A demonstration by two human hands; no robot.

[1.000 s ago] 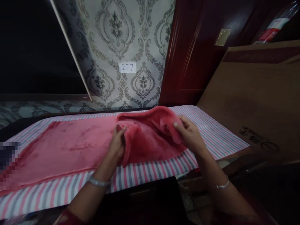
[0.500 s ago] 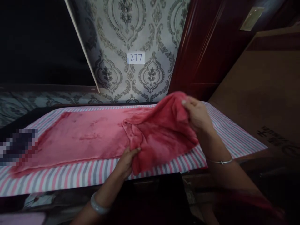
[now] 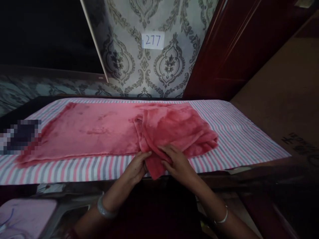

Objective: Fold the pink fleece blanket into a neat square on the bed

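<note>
Both the left hand and right hand pinch the folded pink towel's corner at the desk's near edge.

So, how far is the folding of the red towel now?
The right end of the red towel is already folded over but bunched. The left hand and right hand grip its near corner at the striped cloth edge. The left half still lies flat.
</note>
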